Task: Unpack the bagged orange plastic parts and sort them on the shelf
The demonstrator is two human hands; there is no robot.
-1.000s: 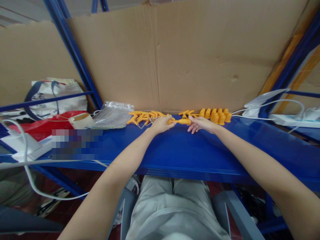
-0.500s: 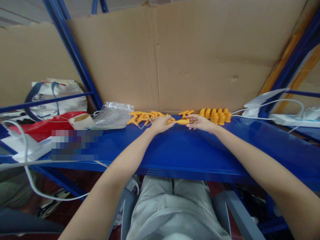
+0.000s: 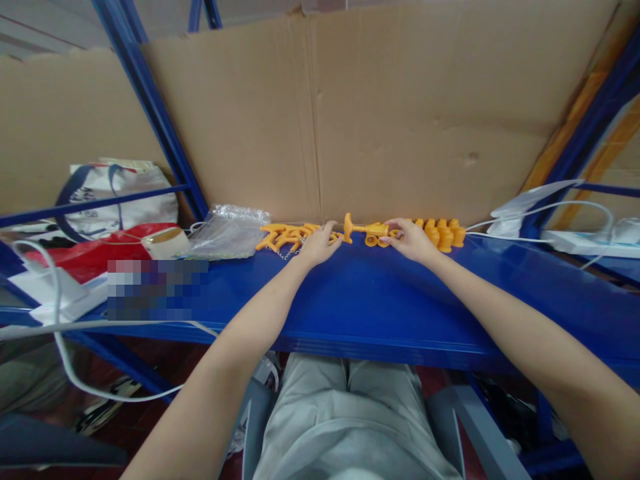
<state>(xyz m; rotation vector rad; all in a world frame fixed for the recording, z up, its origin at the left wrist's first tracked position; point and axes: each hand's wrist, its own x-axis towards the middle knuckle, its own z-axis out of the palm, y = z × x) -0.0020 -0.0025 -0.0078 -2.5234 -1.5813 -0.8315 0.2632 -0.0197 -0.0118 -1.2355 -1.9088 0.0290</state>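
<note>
My right hand [image 3: 411, 239] pinches the right end of an orange plastic piece with a T-shaped handle [image 3: 349, 228] and a straight shaft, which lies sideways above the table. Orange ring-shaped parts [image 3: 373, 241] show just under the shaft; whether they are joined to it I cannot tell. Left of the handle, my left hand [image 3: 320, 247] is open, thumb and fingers apart, beside a pile of orange curved handles [image 3: 277, 236] with a thin metal chain [image 3: 287, 255]. Behind my right hand several orange bottle-shaped pieces [image 3: 444, 235] stand upright in rows.
A clear plastic bag [image 3: 227, 233] lies left of the pile on the blue table [image 3: 360, 300]. Farther left are a red bag [image 3: 110, 247], a tape roll [image 3: 163, 241] and white cables [image 3: 60, 353]. Cardboard [image 3: 400, 113] walls the back; blue posts [image 3: 150, 100] stand at the sides.
My left hand has come off the orange piece and moved slightly left. The T-shaped handle now shows upright between my hands, and my right hand has shifted a little right with the piece.
</note>
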